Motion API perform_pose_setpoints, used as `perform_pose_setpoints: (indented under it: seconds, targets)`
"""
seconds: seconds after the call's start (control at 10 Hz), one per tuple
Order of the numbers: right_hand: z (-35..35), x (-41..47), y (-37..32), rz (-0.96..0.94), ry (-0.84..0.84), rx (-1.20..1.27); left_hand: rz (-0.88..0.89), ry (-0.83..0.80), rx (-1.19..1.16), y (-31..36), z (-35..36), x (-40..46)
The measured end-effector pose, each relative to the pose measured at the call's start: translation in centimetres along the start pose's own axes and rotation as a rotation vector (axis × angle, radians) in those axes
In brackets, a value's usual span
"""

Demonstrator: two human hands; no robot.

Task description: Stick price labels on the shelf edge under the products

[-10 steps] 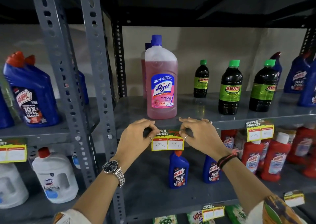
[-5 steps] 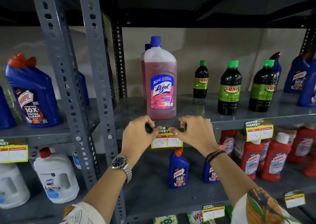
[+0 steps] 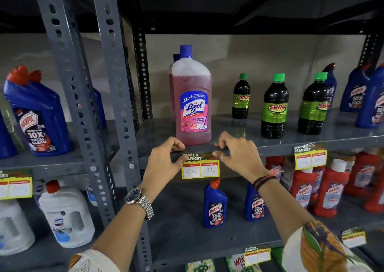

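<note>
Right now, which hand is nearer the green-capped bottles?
Right. The right hand pinches the price label at its right end, on the side of the green-capped bottles. The left hand holds the label's left end, farther away, under the pink bottle.

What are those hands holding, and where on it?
A price label, pinched at its top corners by the left hand and right hand.
</note>
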State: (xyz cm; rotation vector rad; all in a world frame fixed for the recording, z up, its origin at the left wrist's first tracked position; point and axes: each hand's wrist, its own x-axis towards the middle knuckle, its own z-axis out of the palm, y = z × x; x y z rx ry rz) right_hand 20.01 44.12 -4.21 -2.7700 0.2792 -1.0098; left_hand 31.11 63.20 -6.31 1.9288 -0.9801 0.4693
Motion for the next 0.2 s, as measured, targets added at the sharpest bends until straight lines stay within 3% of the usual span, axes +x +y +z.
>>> perform_pose_setpoints:
  seconds: [0.2]
  targets:
    - [-0.8,-0.1,0.0,-0.003,-0.021,-0.022,-0.050,-0.142,-0.029,0.1,-1.8,0.0]
